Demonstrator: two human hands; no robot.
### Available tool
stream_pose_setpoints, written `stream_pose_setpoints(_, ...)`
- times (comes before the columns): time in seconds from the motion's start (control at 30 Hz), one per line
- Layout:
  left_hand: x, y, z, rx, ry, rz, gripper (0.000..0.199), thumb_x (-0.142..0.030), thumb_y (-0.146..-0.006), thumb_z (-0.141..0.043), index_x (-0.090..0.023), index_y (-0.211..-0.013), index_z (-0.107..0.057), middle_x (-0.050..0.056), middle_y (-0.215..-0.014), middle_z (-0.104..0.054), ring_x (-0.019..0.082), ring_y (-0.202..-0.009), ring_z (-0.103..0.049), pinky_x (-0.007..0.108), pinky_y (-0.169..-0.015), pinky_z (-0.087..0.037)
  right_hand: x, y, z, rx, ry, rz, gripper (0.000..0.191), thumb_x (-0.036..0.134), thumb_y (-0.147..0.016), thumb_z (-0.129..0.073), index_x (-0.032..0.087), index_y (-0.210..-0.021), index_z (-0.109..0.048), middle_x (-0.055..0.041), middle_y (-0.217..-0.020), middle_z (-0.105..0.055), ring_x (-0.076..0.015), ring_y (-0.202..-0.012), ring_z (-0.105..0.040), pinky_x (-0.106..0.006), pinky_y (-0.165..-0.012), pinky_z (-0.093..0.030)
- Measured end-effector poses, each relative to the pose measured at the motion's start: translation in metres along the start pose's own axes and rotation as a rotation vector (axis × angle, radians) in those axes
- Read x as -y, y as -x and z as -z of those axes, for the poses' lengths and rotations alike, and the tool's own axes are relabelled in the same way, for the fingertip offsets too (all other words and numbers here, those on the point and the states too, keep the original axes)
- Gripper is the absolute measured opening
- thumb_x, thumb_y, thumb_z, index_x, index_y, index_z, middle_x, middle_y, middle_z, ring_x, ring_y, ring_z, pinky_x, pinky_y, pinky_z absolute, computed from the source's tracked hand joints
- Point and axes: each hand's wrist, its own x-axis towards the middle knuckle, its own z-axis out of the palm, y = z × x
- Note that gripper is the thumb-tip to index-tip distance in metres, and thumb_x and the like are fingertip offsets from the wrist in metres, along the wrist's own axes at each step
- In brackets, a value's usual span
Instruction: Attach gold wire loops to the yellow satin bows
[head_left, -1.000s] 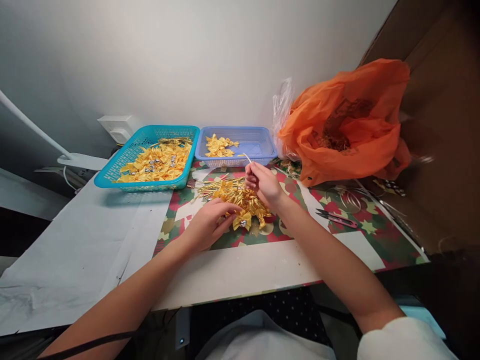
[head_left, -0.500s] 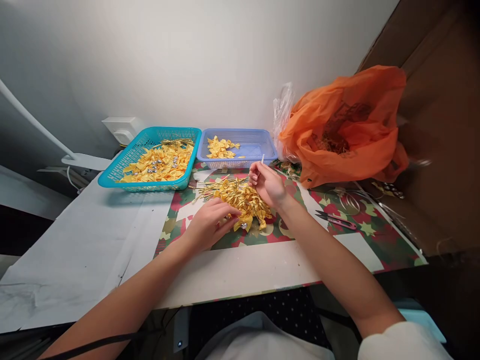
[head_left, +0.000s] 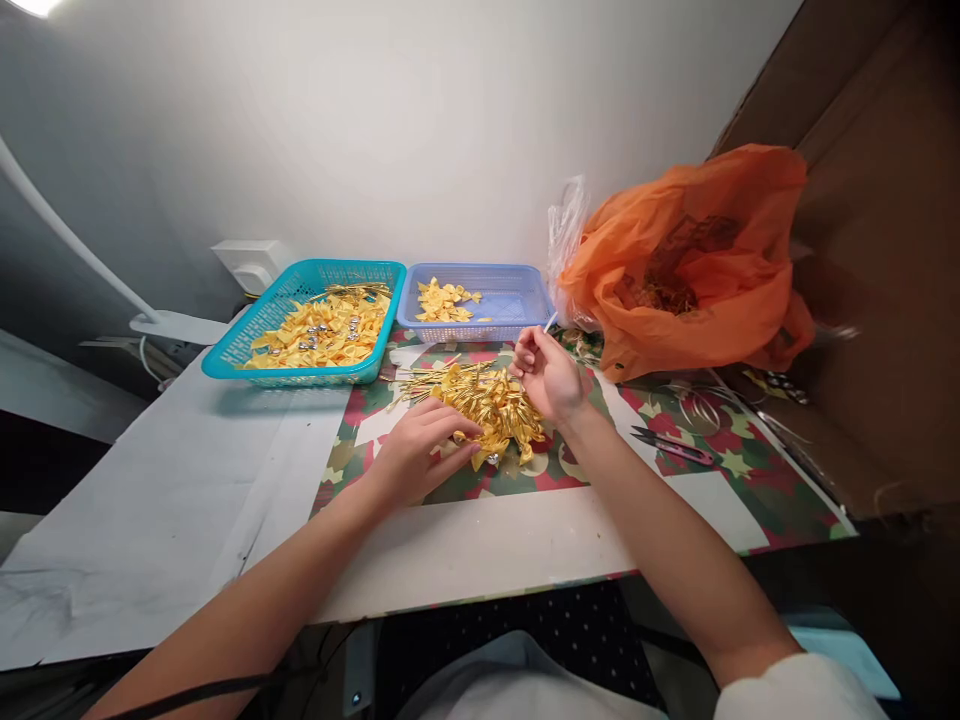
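My right hand (head_left: 553,377) is raised over the right side of a pile of gold ribbon bows (head_left: 499,400), its fingers curled around a thin white stick (head_left: 551,321) whose tip pokes up past the fingertips. Lower and to the left, my left hand (head_left: 420,447) rests at the pile's near edge. Its thumb and fingertips close on a yellow ribbon bow (head_left: 481,459) with a small silver bell beside it; the exact pinch is partly hidden. Gold twist stems stick out from the back left of the pile.
A teal basket (head_left: 300,377) holds many yellow bows and silver bells. Behind the pile, a lilac basket (head_left: 517,300) has fewer bows. An orange plastic bag (head_left: 690,260) stands open at right. Pink thread snips (head_left: 675,447) lie on the patterned sheet, near a loop of pale cord (head_left: 697,405).
My right hand has shifted slightly right with the white stick, which now leans further right. My left hand stays by the bow. The whole view has tipped a little.
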Motion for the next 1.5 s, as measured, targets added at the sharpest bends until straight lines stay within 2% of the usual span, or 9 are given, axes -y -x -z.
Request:
stream_pose_setpoints(0.13, 0.001, -0.002, 0.004, -0.074, 0.015, 0.002, 0.005, -0.022, -0.085, -0.067, -0.020, -0.089, -0.065, 0.002, -0.078, -0.072, 0.017, -0.072, -0.058, 0.032, -0.070, -0.046, 0.003, 0.002, 0.003, 0.019, 0.013, 0.072, 0.033, 0.030, -0.097, -0.045, 0.020, -0.067, -0.054, 0.0052, -0.057, -0.028, -0.0094, -0.051, -0.028, -0.021, -0.052, -0.030)
stream_pose_setpoints(0.33, 0.002, -0.002, 0.007, -0.009, -0.025, -0.049, 0.004, -0.022, -0.083, -0.069, -0.021, -0.083, -0.065, 0.001, -0.078, -0.072, 0.017, -0.072, -0.059, 0.032, -0.071, -0.046, 0.005, 0.011, 0.011, 0.022, 0.117, 0.137, 0.030, 0.041, -0.089, -0.058, 0.021, -0.067, -0.054, 0.0051, -0.058, -0.030, -0.0099, -0.053, -0.031, -0.023, -0.054, -0.033)
stream_pose_setpoints(0.53, 0.003, -0.019, 0.016, -0.185, -0.122, 0.058, 0.005, -0.023, -0.087, -0.063, -0.020, -0.087, -0.067, 0.004, -0.085, -0.072, 0.019, -0.080, -0.061, 0.035, -0.076, -0.046, 0.002, 0.011, 0.011, 0.023, 0.082, 0.150, 0.028, 0.039, -0.087, -0.059, 0.020, -0.066, -0.056, 0.0050, -0.057, -0.031, -0.0097, -0.053, -0.030, -0.022, -0.054, -0.032)
stream_pose_setpoints(0.77, 0.016, -0.073, 0.015, 0.038, -0.083, 0.076, 0.015, -0.033, -0.088, -0.062, -0.022, -0.095, -0.068, 0.004, -0.099, -0.072, 0.022, -0.094, -0.060, 0.040, -0.086, -0.045, 0.000, 0.010, 0.012, -0.002, 0.057, 0.123, 0.033, 0.038, -0.092, -0.053, 0.020, -0.065, -0.054, 0.0052, -0.057, -0.029, -0.0104, -0.052, -0.029, -0.023, -0.054, -0.032)
stream_pose_setpoints(0.87, 0.015, -0.087, 0.010, 0.061, -0.052, 0.065, 0.013, -0.031, -0.087, -0.061, -0.022, -0.093, -0.068, 0.005, -0.097, -0.072, 0.022, -0.094, -0.061, 0.040, -0.088, -0.044, 0.000, 0.011, 0.014, -0.018, 0.056, 0.120, 0.033, 0.038, -0.094, -0.050, 0.021, -0.065, -0.053, 0.0052, -0.057, -0.027, -0.0108, -0.052, -0.028, -0.023, -0.055, -0.033)
stream_pose_setpoints(1.03, 0.015, -0.086, 0.010, 0.053, -0.059, 0.094, 0.011, -0.029, -0.087, -0.060, -0.021, -0.087, -0.067, 0.004, -0.093, -0.071, 0.022, -0.092, -0.061, 0.040, -0.087, -0.044, -0.001, 0.012, 0.016, -0.001, -0.005, 0.120, 0.032, 0.033, -0.094, -0.049, 0.020, -0.065, -0.053, 0.0047, -0.058, -0.028, -0.0107, -0.053, -0.028, -0.023, -0.055, -0.033)
stream_pose_setpoints(1.27, 0.026, -0.089, -0.001, 0.169, -0.083, 0.076, 0.022, -0.037, -0.088, -0.061, -0.021, -0.102, -0.069, 0.006, -0.110, -0.071, 0.024, -0.103, -0.060, 0.044, -0.095, -0.042, -0.002, 0.012, 0.017, 0.044, -0.016, 0.096, 0.031, 0.032, -0.093, -0.050, 0.020, -0.065, -0.054, 0.0046, -0.056, -0.033, -0.0100, -0.053, -0.032, -0.023, -0.056, -0.035)
stream_pose_setpoints(1.4, 0.027, -0.101, -0.010, 0.210, -0.073, 0.054, 0.024, -0.038, -0.089, -0.059, -0.022, -0.102, -0.071, 0.007, -0.110, -0.072, 0.024, -0.104, -0.061, 0.044, -0.097, -0.041, -0.003, 0.010, 0.020, 0.104, 0.033, 0.135, 0.029, 0.035, -0.087, -0.058, 0.019, -0.064, -0.056, 0.0036, -0.058, -0.041, -0.0096, -0.056, -0.039, -0.023, -0.059, -0.038)
stream_pose_setpoints(1.5, 0.029, -0.105, -0.012, 0.226, -0.063, 0.052, 0.022, -0.035, -0.090, -0.056, -0.022, -0.101, -0.071, 0.006, -0.109, -0.072, 0.024, -0.103, -0.062, 0.045, -0.098, -0.041, 0.000, 0.009, 0.027, 0.081, 0.138, 0.137, 0.026, 0.040, -0.082, -0.063, 0.020, -0.066, -0.060, 0.0024, -0.064, -0.053, -0.0105, -0.063, -0.048, -0.023, -0.066, -0.043)
